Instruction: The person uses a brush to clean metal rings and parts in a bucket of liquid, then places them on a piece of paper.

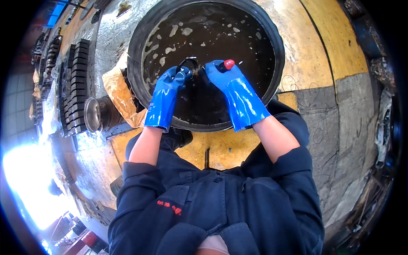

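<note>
Both my hands wear long blue rubber gloves and hang over a wide round black tub of dark liquid with pale foam patches. My left hand is closed around a dark, wet, ring-shaped part, tilted above the liquid. Just to its right, my right hand grips a tool by its red and black handle. The red end sticks out past the thumb side. The tool's working end is dark against the liquid, close to the ring, and I cannot make out its kind.
Left of the tub lie a crumpled brown bag and a metal cylinder. Beyond them stand rows of dark block-like metal parts. Worn yellow and grey boards cover the floor at right. My knees flank the tub's near side.
</note>
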`<action>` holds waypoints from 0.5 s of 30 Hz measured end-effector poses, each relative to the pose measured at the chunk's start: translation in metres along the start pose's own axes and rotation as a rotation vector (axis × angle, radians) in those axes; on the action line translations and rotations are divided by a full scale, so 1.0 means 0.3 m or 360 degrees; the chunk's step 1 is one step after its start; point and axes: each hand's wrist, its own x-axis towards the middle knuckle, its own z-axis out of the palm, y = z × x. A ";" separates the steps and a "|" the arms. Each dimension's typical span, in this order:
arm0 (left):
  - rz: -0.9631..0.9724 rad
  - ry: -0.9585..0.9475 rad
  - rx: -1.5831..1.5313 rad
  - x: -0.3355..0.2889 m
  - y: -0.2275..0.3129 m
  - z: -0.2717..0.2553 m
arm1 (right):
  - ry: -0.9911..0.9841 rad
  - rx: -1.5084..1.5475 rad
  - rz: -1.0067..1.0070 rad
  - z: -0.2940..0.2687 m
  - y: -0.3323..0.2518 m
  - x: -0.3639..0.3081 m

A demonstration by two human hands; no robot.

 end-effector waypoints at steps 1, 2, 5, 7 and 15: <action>0.0008 0.0004 -0.0004 0.006 -0.012 -0.010 | -0.0056 -0.0011 0.0071 -0.006 0.001 -0.003; 0.0010 0.0023 -0.0044 0.016 -0.033 -0.020 | -0.0113 -0.0023 0.0141 -0.011 0.001 -0.005; -0.0033 0.0019 -0.0165 0.023 -0.014 -0.004 | -0.0029 -0.0083 0.0224 -0.032 0.037 -0.007; -0.0129 -0.0036 -0.0237 -0.001 0.036 0.016 | 0.0110 -0.0130 0.0236 -0.043 0.069 -0.011; -0.0137 -0.0174 -0.0479 -0.044 0.026 0.016 | -0.0189 0.0336 0.0006 -0.069 -0.071 -0.024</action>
